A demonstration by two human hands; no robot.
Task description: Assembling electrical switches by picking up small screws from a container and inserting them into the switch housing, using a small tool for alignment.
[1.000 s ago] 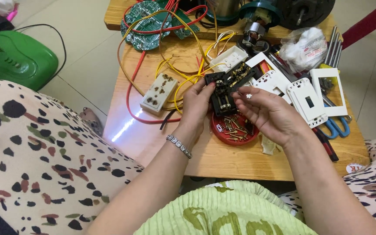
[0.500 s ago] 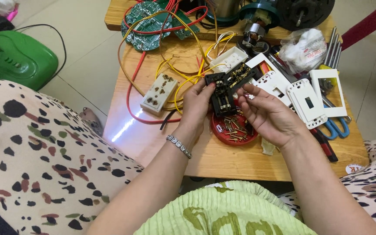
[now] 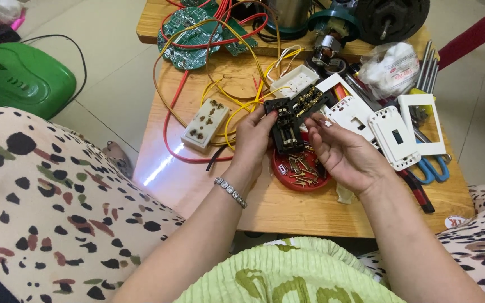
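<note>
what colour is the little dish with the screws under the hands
Red dish, seen best in the head view, below the left hand.

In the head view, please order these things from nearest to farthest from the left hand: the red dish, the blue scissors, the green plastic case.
From the left hand:
1. Red dish, just right of it, under the hands.
2. Blue scissors, at the table's right edge.
3. Green plastic case, on the floor, far left.

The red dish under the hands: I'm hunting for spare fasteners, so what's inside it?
The red dish holds a loose pile of small brass-coloured screws and metal bits. Its upper part is hidden behind the black socket body held by the left hand.
</note>
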